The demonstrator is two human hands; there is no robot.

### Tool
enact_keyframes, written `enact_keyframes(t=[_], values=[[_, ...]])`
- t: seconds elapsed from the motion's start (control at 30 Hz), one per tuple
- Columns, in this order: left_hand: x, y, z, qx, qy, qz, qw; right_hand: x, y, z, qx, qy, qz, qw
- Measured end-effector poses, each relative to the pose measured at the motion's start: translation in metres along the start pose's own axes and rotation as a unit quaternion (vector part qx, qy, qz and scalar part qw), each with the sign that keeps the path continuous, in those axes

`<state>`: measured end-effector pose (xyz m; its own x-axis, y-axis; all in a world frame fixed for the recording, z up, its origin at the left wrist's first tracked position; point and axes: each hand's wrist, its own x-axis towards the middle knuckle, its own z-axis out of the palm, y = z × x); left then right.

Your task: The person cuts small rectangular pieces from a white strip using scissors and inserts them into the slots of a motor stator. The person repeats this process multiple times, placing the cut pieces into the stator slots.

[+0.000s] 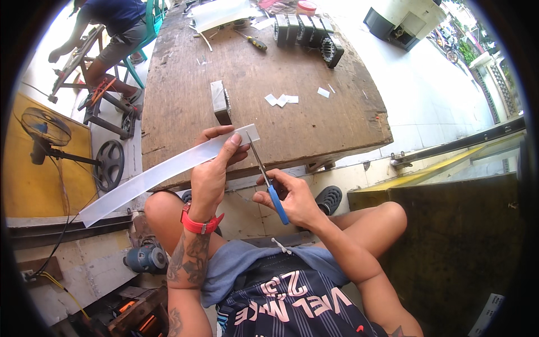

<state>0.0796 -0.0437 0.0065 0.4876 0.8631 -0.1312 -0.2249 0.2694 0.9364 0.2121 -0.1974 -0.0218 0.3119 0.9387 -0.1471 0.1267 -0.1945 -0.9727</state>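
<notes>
A long, whitish translucent strip [151,177] stretches from the lower left up to the table's near edge. My left hand [216,160] pinches it close to its right end, thumb on top. In my right hand [289,196] is a pair of scissors [275,201] with blue handles, its blades reaching up to the strip near that end. Whether the blades are apart is hard to make out. Just beyond my left hand a dark slotted block with a grey top [220,102] stands on the wooden table [269,123]. Several small white cut pieces [281,100] lie to its right.
Farther back are a row of similar dark blocks [303,31], a screwdriver [255,42], white sheets [219,14] and a red-rimmed tub [306,7]. A fan [48,132] stands at left, a blue-grey motor tool [146,259] below it. Another person [115,33] sits far left.
</notes>
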Motion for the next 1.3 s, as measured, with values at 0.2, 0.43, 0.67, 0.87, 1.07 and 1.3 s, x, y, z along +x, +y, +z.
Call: enact_keyframes(t=[0.2,0.43,0.67,0.87,1.07,1.3], values=[[0.001,-0.002,0.0,0.0,-0.016,-0.001,1.0,0.003,-0.001,0.002,0.012,-0.003,0.012,1.0],[0.001,-0.003,-0.001,0.0,-0.018,-0.009,1.0,0.003,0.002,0.002,0.008,-0.003,0.011,1.0],[-0.001,-0.002,0.001,0.003,-0.024,-0.017,1.0,0.004,0.0,0.004,0.01,-0.005,0.028,1.0],[-0.002,-0.003,0.003,0.025,-0.012,-0.006,1.0,0.006,0.002,0.004,0.051,-0.004,0.035,0.998],[-0.002,-0.001,0.0,-0.053,-0.038,-0.004,0.998,0.005,0.005,0.005,0.038,0.013,-0.008,0.999],[0.0,0.001,0.001,-0.045,-0.032,-0.022,0.998,0.002,-0.003,-0.005,0.108,-0.087,0.048,0.989]])
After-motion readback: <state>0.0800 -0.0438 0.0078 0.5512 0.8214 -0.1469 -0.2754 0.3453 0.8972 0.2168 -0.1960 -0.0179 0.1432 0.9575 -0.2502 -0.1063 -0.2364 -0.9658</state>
